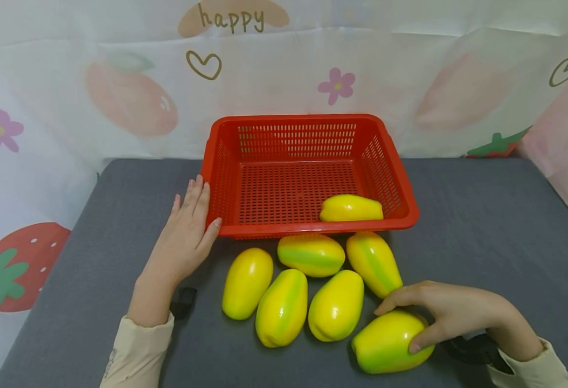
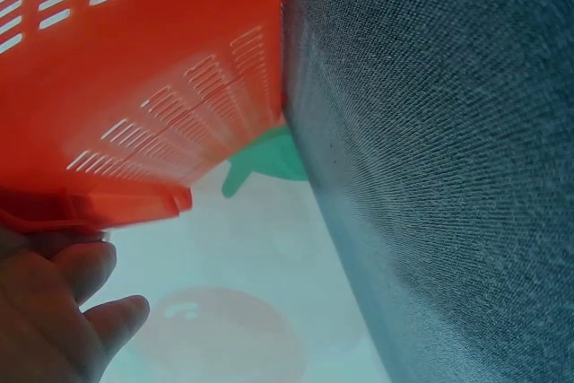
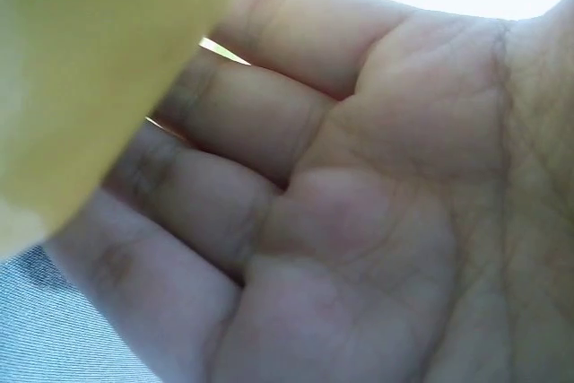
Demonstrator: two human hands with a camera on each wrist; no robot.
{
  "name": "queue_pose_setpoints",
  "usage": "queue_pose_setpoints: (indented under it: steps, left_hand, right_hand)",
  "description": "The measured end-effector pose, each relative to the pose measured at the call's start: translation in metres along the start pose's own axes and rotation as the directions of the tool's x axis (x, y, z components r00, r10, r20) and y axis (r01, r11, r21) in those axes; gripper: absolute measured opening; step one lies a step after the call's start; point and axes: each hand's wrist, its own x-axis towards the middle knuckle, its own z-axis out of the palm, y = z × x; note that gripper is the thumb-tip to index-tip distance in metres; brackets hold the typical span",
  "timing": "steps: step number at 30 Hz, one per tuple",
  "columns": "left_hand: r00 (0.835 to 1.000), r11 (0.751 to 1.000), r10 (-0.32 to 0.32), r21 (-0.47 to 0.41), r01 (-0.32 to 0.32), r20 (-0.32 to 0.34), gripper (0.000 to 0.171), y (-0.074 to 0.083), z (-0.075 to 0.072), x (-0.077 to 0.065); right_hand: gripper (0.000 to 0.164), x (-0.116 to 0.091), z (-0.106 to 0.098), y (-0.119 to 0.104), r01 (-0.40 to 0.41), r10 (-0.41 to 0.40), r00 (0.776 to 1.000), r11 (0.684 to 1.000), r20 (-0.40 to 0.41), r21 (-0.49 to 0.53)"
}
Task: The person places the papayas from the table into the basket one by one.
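Note:
My left hand (image 1: 184,231) lies with straight fingers along the left side of a red plastic basket (image 1: 308,228), its thumb at the front corner of the rim. In the left wrist view, its fingertips (image 2: 121,318) show at the basket's rim (image 2: 126,213). At the front right, my right hand (image 1: 451,312) grips a yellow-green papaya (image 1: 386,345), thumb on the near side and fingers over the far side. The right wrist view shows that papaya (image 3: 81,69) against the curled fingers. Another papaya (image 1: 351,208) lies inside the basket, at its front right.
Several more papayas lie in front of the basket, among them one at the left (image 1: 248,283) and one close to the right hand (image 1: 373,264). A grey cloth (image 1: 483,231) covers the table. A printed curtain (image 1: 284,70) hangs behind the basket.

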Motion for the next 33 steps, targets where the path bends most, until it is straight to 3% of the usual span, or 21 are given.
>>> queue_pose_setpoints:
  steps: [20,33]
  left_hand:
    - [1.0,1.0,-0.016,0.003,0.016,0.006,0.065,0.0003,-0.0006,0.0002]
    - [1.0,1.0,0.008,-0.011,-0.009,-0.016,0.062,-0.0016,0.0009,0.0001]
  right_hand:
    - [0.05,-0.0046,-0.0036,-0.0074,0.029,-0.03,0.997,0.999,-0.075,-0.023]
    - [0.053,-0.0094,-0.0058,-0.0101,0.074,-0.079,0.989,0.996,-0.123,-0.046]
